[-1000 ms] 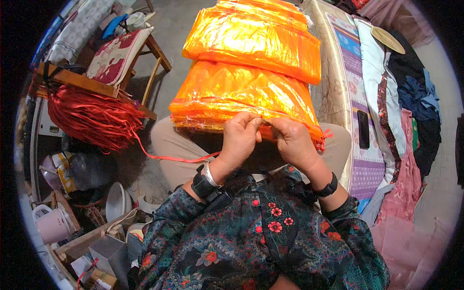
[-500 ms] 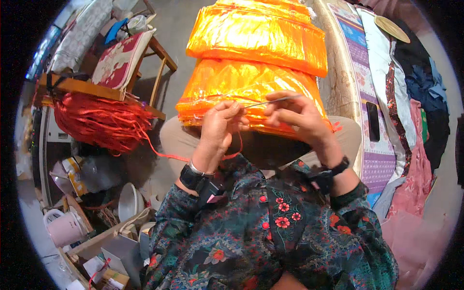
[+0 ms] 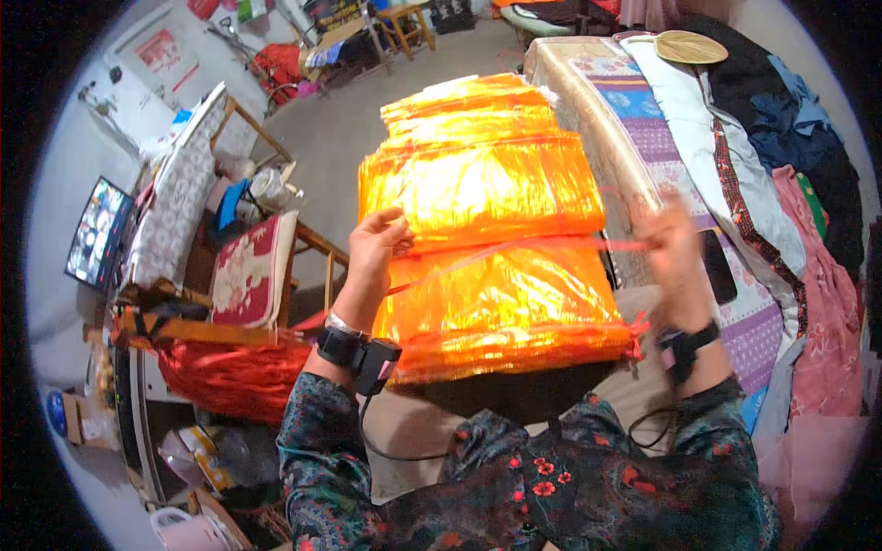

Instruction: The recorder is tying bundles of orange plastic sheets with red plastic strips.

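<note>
A stack of shiny orange plastic film sheets [image 3: 496, 289], folded in layers, lies in front of me and over my lap. My right hand [image 3: 678, 257], blurred by motion, is off the stack's right side, closed on a thin red strip [image 3: 542, 246]. The strip stretches across the stack toward my left hand [image 3: 375, 246] and on past my left wrist. My left hand hovers at the stack's left edge, its fingers loosely bent and apart, with nothing visible in them. A bundle of red strips [image 3: 230, 376] hangs at the left. I cannot make out a needle.
Left of me stands a wooden chair with a red-and-cream cushion [image 3: 250, 271]; a screen [image 3: 96, 231] is beyond it. Along the right runs a bed with a patterned cover [image 3: 657, 138], holding a dark phone [image 3: 718, 266], clothes [image 3: 822, 266] and a woven fan [image 3: 691, 48].
My hands have moved far apart, the right one to the right with the red strip drawn out. The needle seen between them earlier is out of sight. The view has tilted up.
</note>
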### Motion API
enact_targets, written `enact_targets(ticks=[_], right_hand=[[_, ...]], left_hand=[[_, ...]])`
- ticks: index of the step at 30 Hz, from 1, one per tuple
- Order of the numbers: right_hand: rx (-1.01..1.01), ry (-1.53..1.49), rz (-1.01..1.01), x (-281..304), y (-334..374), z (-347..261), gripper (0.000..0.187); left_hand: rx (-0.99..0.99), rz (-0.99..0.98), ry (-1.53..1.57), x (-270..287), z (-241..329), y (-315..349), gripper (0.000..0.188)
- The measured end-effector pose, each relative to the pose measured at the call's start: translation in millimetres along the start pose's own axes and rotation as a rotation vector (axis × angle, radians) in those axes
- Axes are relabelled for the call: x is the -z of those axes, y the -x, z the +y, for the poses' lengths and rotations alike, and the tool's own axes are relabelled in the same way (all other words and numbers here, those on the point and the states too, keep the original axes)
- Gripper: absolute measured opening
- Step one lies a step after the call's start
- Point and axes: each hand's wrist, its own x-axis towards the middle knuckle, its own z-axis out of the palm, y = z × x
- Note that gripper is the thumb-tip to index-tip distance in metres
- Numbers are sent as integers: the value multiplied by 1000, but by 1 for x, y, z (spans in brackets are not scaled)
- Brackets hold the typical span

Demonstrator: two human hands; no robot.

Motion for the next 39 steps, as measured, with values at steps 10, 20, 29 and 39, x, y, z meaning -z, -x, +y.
enact_targets(ticks=[10, 20, 29, 39], right_hand=[[-536, -43, 265, 32, 50, 40, 18], [-1027, -293, 86, -6, 60, 28, 15], [-878, -215, 62, 5, 74, 39, 15], [-495, -329, 13, -23, 4, -44, 13]], left_hand=[[-498, -184, -870, -85, -87, -180, 33], [-635, -194, -1236, -92, -86, -187, 19], [-1289, -486, -998, -43, -67, 26, 11], [-649, -270, -1025, -114, -41, 46, 33]])
